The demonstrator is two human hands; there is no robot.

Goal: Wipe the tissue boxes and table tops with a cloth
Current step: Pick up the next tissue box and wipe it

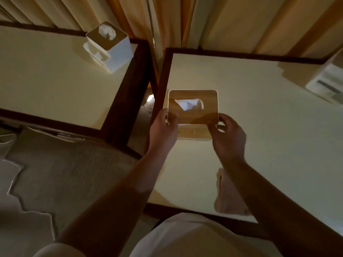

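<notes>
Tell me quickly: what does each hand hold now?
Left hand: grips the tissue box, near left corner.
Right hand: grips its near right corner.

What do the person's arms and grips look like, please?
Left forearm and right forearm are bare. The left grip and right grip are bare hands: no gloves, watch or bands. A pale short sleeve covers the left upper arm.

Left hand [163, 127] and right hand [229, 138] on bare forearms [128, 184]; pale cream short-sleeved top [194, 236].
</notes>
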